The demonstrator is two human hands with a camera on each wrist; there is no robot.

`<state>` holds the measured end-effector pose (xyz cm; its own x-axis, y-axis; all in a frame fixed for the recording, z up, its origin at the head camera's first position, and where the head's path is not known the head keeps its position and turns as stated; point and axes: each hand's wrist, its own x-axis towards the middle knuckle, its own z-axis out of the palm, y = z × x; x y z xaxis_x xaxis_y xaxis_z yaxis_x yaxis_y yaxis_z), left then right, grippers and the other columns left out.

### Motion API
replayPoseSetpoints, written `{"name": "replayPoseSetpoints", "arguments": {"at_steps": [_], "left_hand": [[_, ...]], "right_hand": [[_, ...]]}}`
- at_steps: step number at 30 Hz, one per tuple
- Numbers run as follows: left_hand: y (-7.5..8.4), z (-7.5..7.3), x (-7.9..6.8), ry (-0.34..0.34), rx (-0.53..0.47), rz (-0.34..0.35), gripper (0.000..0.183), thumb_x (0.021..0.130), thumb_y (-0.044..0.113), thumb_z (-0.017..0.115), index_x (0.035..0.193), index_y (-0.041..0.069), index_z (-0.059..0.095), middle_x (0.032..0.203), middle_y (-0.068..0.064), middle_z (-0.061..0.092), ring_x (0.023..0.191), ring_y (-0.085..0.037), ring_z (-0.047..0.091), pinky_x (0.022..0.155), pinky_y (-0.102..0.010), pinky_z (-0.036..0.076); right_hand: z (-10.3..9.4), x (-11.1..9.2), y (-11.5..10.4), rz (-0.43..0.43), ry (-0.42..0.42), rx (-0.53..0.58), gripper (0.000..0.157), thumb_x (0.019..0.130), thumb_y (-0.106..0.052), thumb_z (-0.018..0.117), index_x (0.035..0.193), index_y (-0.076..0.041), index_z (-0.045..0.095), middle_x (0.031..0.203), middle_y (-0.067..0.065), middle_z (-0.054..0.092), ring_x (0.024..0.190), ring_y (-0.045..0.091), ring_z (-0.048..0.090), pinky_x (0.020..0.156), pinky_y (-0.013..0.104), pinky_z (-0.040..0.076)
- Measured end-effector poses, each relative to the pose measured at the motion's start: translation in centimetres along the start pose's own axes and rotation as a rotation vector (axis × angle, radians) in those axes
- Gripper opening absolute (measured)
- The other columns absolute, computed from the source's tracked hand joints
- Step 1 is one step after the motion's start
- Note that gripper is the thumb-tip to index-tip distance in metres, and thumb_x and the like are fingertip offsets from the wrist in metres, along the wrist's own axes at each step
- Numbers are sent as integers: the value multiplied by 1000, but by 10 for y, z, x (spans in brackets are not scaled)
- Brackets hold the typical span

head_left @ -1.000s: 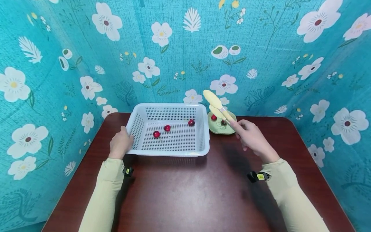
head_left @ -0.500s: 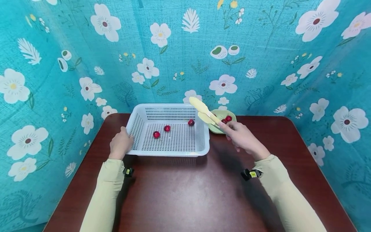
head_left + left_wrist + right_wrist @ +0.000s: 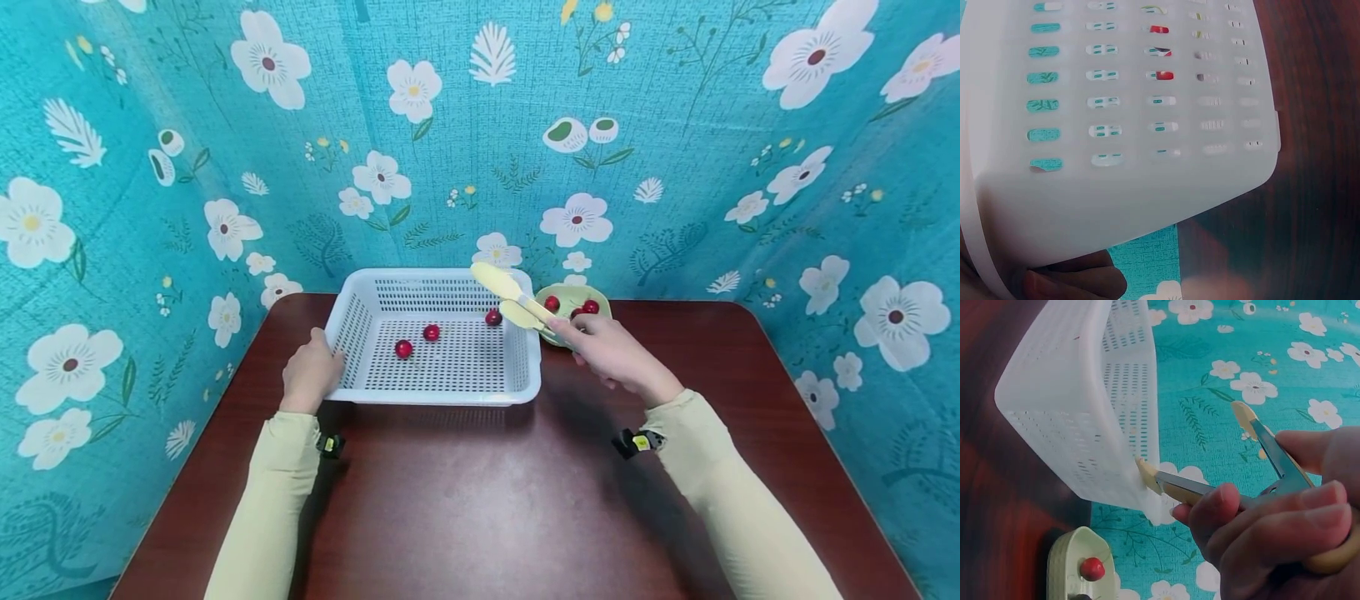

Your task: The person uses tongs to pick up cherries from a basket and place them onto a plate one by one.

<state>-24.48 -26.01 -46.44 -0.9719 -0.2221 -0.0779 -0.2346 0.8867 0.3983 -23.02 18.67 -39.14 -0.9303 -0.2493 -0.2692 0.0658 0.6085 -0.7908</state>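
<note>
A pale tongs (image 3: 517,300) with cream tips is held in my right hand (image 3: 618,354), over the right rim of the white plastic basket (image 3: 435,397). In the right wrist view the tongs' arms stand apart with nothing between them. My left hand (image 3: 311,371) grips the basket's left rim; its curled fingers (image 3: 1079,281) show under the rim in the left wrist view. Inside the basket lie three cherries, two near the middle-left (image 3: 403,348) and a darker cherry (image 3: 492,317) at the right. A small green dish (image 3: 555,339) holds several cherries (image 3: 591,307), partly behind the right hand.
The dark brown table (image 3: 465,500) extends in front of the basket and to both sides. A blue flowered cloth (image 3: 450,125) hangs behind the table and along its sides, close to the back of the basket and dish.
My right hand has moved left with the tongs, from above the green dish to the basket's right rim, uncovering more cherries in the dish. The left hand and basket stay in place.
</note>
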Motion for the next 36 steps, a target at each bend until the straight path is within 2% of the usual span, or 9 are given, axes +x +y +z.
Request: {"name": "replayPoseSetpoints", "arguments": {"at_steps": [9,16,23,30,36], "left_hand": [[-1,-1,-1,-5,-4,-4,47,103,20,55,135,-10,38,106,-33,63,82,-41,69,73,-55,58],[-2,-1,0,-2,-12,-2,46,102,20,57,133,-9,39,107,-33,63,82,-42,70,74,-56,58],[-2,0,2,1,0,0,43,103,19,55,132,-10,40,104,-32,64,81,-40,69,71,-54,57],[-3,0,1,10,-1,3,44,102,19,54,132,-10,40,103,-32,64,80,-41,69,70,-53,57],[-3,-1,0,6,-10,6,45,102,19,53,134,-10,40,104,-32,64,81,-40,69,70,-52,56]], "right_hand": [[16,12,-8,59,-45,26,59,99,-66,54,107,-7,58,72,4,50,44,14,29,41,27,29],[31,25,-18,49,-91,-17,68,96,-70,55,109,-3,60,69,3,49,43,14,30,41,28,27],[47,37,-26,32,-129,-43,62,98,-67,55,94,-6,61,62,1,45,41,14,29,40,29,26],[61,48,-32,26,-135,-2,54,99,-60,58,92,-7,64,62,2,46,41,14,28,40,28,26],[71,58,-31,16,-140,-4,56,100,-60,56,75,-11,53,64,4,50,41,13,32,42,28,29]]}}
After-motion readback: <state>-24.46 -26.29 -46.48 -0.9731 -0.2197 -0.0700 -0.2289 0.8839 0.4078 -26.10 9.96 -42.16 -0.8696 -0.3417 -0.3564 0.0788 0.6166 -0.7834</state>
